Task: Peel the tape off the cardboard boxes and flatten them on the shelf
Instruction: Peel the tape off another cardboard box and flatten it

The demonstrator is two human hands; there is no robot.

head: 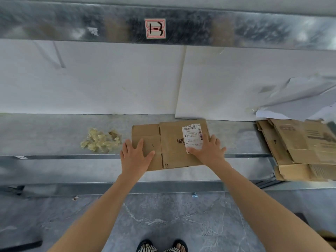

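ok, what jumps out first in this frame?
The flattened cardboard box at the front middle of the shelf, with the person's left grip and right grip pressing flat on it, the right one partly over its white shipping label. A wad of peeled tape lies just left of it, and a stack of flattened boxes sits at the far right.

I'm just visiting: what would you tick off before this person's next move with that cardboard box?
1. The box lies flat under the left hand and right hand: ok.
2. Tape gone from it: top face ok; underside cannot tell.
3. The tape heap sits clear, to its left: ok.
4. Fully on the shelf: not ok, the near edge seems to overhang the front.
5. The pile of flattened boxes at right is ready to receive it: cannot tell, partly out of view.
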